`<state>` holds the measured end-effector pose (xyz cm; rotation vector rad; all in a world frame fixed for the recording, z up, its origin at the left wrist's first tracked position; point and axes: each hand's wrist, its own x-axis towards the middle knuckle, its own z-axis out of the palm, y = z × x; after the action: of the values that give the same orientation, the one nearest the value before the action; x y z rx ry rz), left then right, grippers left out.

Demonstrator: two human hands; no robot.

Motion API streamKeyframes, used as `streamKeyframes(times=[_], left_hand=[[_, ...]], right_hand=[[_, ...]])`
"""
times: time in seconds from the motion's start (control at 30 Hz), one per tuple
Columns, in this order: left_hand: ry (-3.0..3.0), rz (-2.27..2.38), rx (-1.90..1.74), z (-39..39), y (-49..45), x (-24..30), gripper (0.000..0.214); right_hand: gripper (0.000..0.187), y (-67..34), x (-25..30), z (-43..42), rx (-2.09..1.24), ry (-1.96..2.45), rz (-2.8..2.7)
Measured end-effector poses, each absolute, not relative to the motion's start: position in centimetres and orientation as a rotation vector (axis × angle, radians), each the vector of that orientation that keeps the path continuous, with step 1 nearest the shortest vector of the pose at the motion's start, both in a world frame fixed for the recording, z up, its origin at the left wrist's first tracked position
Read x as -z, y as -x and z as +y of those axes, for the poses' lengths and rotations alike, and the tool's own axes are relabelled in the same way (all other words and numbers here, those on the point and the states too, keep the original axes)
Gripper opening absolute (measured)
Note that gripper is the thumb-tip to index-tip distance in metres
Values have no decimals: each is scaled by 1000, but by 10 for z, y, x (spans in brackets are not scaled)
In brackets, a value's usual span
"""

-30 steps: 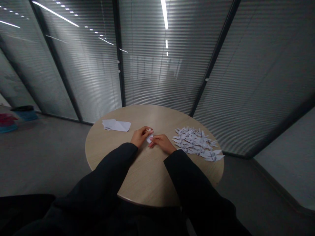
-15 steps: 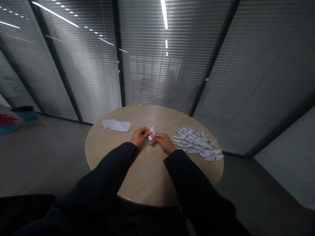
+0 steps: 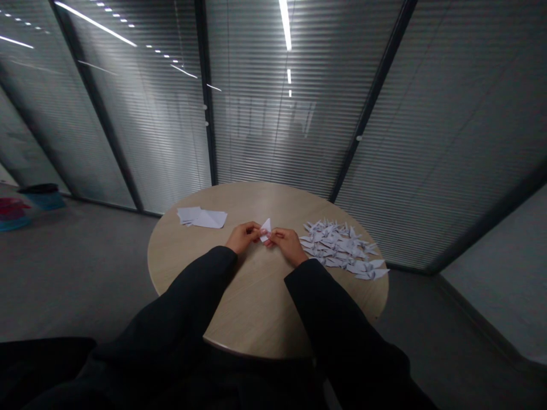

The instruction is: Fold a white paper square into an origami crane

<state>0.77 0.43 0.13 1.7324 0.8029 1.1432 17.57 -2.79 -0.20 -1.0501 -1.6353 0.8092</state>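
Note:
A small white folded paper (image 3: 266, 226) stands point-up between my two hands, just above the round wooden table (image 3: 256, 307). My left hand (image 3: 243, 236) pinches its left side with fingers closed. My right hand (image 3: 287, 245) pinches its right side, fingers also closed. Both arms are in black sleeves. To the right of my right hand lies a pile of several white folded paper cranes (image 3: 342, 249). A small stack of flat white paper sheets (image 3: 201, 217) lies at the table's far left.
Glass walls with horizontal blinds (image 3: 277, 114) rise right behind the table. Grey floor surrounds the table. A blue bin and red things (image 3: 25, 202) sit on the floor at far left.
The folded paper has been lifted from lying low near the table to standing point-up between both hands. My right hand has moved up a little towards it.

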Motion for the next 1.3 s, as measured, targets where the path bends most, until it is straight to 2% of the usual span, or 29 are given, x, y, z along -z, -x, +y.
streamKeyframes(times=[0.3,0.6,0.9,1.3], left_hand=[[-1761,840,-1181,5,-7,-1,31],[-1767,819,-1160,4,-8,3,22],[-1628,733,-1015,-1,-13,0,29],[-1718,735,-964,-8,-9,-7,34]], right_hand=[[32,-173,3,-27,-846,1021,-1618],[21,-174,2,-27,-801,1043,-1611],[19,-174,-3,-30,-647,1074,-1664],[22,-171,-7,-33,-697,997,-1591]])
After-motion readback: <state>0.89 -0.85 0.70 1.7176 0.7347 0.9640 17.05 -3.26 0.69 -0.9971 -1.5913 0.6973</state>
